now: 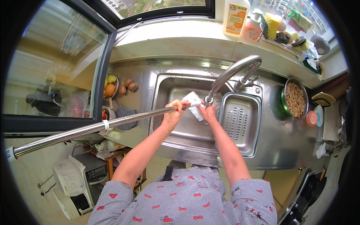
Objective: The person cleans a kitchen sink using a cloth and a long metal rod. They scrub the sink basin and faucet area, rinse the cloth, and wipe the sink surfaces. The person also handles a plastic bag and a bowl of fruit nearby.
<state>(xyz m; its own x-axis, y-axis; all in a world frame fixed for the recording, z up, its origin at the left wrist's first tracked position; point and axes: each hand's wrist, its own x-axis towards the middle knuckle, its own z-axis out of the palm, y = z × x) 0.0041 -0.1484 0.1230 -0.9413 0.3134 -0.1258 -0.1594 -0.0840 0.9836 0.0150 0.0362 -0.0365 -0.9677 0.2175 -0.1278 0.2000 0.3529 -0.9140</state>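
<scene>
A telescopic metal pole (135, 116) runs from the left rim of the view to the sink. My left hand (171, 116) grips it close to its white plastic head (194, 99). Over the basin (180, 135), my right hand (208, 113) holds the right side of this head, its fingers partly hidden. The curved steel faucet (236, 69) ends just above my right hand. Whether water is running is hard to tell. A grey-rimmed perforated drain basket (239, 121) sits in the smaller basin on the right.
A bowl of fruit (110, 89), several eggs (128, 86) and a grey cloth (125, 118) lie left of the sink. At right stands a steel bowl of pale pieces (294, 98). Bottles (236, 17) and sponges (271, 24) line the sill. An open window sash (108, 70) juts in at left.
</scene>
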